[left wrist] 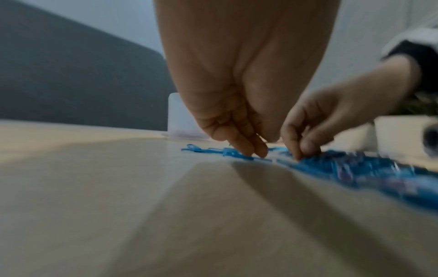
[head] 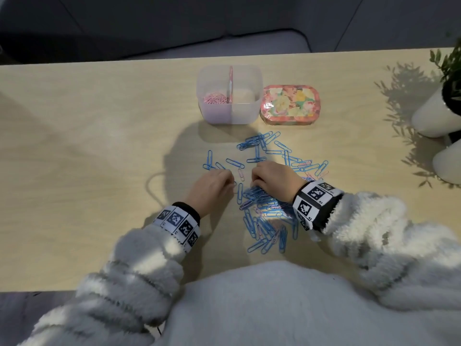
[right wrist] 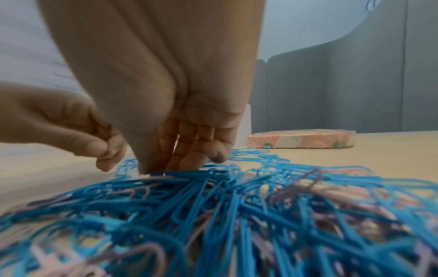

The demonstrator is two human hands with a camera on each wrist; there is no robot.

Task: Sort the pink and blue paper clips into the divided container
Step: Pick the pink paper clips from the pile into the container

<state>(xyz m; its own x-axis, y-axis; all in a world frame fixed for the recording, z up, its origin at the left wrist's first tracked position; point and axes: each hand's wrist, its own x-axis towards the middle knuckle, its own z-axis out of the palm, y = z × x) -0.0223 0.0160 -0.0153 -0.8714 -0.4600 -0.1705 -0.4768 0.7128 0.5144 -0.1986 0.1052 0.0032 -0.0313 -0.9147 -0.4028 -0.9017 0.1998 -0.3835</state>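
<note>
A heap of blue paper clips (head: 264, 211) with a few pink ones mixed in covers the table in front of me. My right hand (head: 254, 184) sits curled on the heap's far end. Its thumb and fingers (right wrist: 189, 163) dig into a bunch of blue clips (right wrist: 194, 180). My left hand (head: 230, 182) is just left of it, fingertips (left wrist: 255, 151) bunched down on the table by scattered blue clips. Whether it pinches one is hidden. A single pink clip (head: 241, 174) lies between the hands. The clear divided container (head: 252, 78) stands beyond, with pink clips (head: 215, 98) in its left half.
A floral tin (head: 289, 104) lies right of the container. More blue clips (head: 262, 142) spread between the hands and the container. White plant pots (head: 431, 116) stand at the table's right end. A dark sofa lies beyond the far edge.
</note>
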